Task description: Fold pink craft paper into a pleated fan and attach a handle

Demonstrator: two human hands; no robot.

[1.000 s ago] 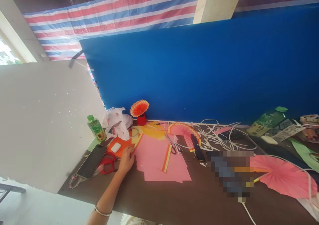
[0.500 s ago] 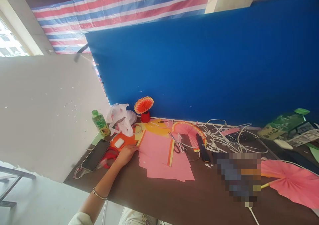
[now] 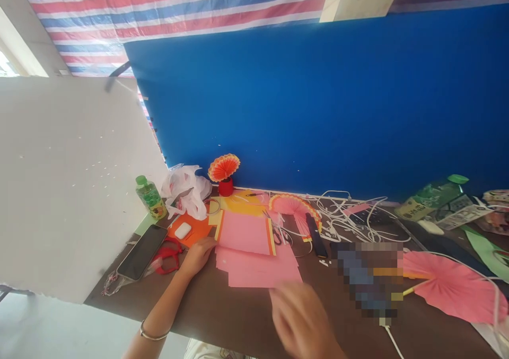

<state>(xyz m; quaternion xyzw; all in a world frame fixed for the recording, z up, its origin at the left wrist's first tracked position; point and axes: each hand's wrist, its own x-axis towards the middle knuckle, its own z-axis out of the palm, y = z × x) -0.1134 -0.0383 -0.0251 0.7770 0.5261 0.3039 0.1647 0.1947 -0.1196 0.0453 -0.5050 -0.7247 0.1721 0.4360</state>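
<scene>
Pink paper sheets (image 3: 258, 274) lie stacked on the brown table. On top is a pink sheet with yellow and orange side strips (image 3: 244, 234). My left hand (image 3: 199, 256) rests at the left edge of this sheet, its fingertips together there; whether they pinch the paper is unclear. My right hand (image 3: 300, 316), smeared by motion, is over the table just below the lower right corner of the pink stack. Its fingers look curled, but what they hold, if anything, cannot be made out. Scissors (image 3: 277, 236) lie partly hidden at the right side of the striped sheet.
Left: a phone (image 3: 142, 252), red tape ring (image 3: 170, 258), white earphone case (image 3: 183, 230) and green-capped bottle (image 3: 151, 199). Behind: a white plastic bag (image 3: 186, 189) and red-potted paper flower (image 3: 225, 168). Right: tangled white cables (image 3: 371, 226) and a pink paper fan (image 3: 457, 287).
My right hand has come into view at the bottom. The striped sheet's lower right corner sits higher, with its right side turned slightly. The whole view has shifted a little.
</scene>
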